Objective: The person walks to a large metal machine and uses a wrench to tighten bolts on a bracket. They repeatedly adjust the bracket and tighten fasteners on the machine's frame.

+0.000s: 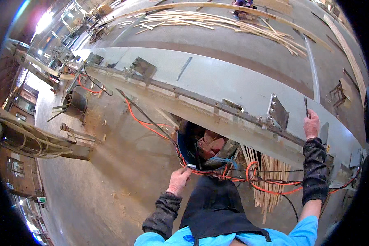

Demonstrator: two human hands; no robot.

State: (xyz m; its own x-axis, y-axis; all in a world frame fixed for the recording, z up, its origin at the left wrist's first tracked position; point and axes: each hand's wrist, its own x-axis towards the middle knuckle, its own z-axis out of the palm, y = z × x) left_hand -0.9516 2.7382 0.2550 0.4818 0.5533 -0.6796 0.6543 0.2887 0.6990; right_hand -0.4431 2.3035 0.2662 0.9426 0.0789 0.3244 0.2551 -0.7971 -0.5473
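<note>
Right hand [311,124], frame right: closed round slender dark tool [306,105]; left hand [178,181], lower centre: closed on small silver object [191,166]; steady grips advisable

Over the right part of the long grey desk [242,84], the right hand [312,124] grips a thin dark tool [306,105]. On the desk's near side, the left hand [179,181] holds a small silvery piece [191,166]. Also on that side are a blue bucket [182,143] with reddish scraps [211,144] inside, and orange cables [270,191]. Beyond the desk, pale wooden strips [192,18] lie in a pile.
</note>
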